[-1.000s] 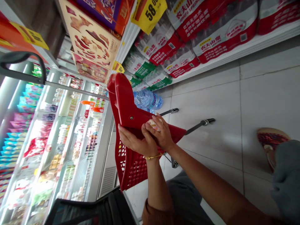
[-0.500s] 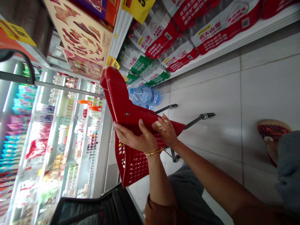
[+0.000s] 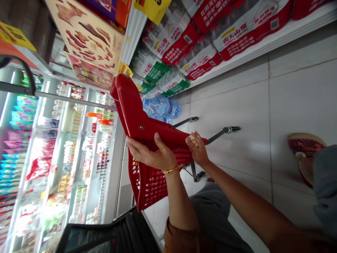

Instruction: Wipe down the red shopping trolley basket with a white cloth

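A red plastic shopping cart (image 3: pixel 158 138) with perforated basket walls and metal legs on casters fills the middle of the view. Against its upper part my left hand (image 3: pixel 154 153), with a gold bracelet at the wrist, lies with fingers stretched out and thumb apart. My right hand (image 3: pixel 198 149) is closed round a small crumpled white cloth (image 3: pixel 193 140) with a faint pattern. It presses this on the cart's smooth side, near the end by the wheels. Part of the cloth is hidden under the fingers.
The view is turned sideways. Packs of bottled water (image 3: pixel 200 63) fill a low shelf, and large blue-tinted bottles (image 3: pixel 163 107) stand near the cart. A bright display case (image 3: pixel 65 151) is at left. A black crate (image 3: pixel 110 232) sits below. A patterned shoe (image 3: pixel 305 144) rests on the tiles.
My right hand has slid along the cart's side with the cloth, away from my left hand and toward the wheels. My left hand has stayed in place on the cart.
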Demonstrator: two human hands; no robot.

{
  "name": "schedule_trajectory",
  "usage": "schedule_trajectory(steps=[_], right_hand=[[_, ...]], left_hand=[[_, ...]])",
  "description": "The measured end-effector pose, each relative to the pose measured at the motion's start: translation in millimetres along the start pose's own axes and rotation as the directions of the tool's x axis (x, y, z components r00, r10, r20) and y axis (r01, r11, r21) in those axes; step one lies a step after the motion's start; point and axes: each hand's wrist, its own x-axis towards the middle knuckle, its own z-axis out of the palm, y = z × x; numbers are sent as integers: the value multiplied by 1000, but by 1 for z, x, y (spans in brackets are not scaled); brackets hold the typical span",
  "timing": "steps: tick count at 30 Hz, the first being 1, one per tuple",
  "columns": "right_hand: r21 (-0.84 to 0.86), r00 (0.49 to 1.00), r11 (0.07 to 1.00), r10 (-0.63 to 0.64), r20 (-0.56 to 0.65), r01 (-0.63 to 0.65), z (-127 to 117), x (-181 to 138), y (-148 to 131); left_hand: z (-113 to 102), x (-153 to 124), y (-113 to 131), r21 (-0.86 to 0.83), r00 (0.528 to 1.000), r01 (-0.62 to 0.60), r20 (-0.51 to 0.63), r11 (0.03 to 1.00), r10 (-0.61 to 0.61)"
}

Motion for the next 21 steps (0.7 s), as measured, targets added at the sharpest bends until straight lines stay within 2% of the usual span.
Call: schedule_trajectory(steps=[6,9,12,16,21], right_hand=[[33,997,999,33,-74,-31,-4,6,-10],[106,997,994,45,-59,-38,-8,29,-31],[196,997,980,47,-55,-35,-13,62,-59],[262,995,961,-73,-74,90,-17,103,-85],[165,979,972,-144,-145,168,-16,117,-82]], left_hand=[[-1,1,4,-37,996,65,67,997,-63],[-3,1,8,-55,992,100,83,993,-95],[-3,1,12,-55,995,93,30,994,-92],[-5,1,17,-88,998,70,3,994,-70],[-7,0,26,-126,999,50,18,991,-48]])
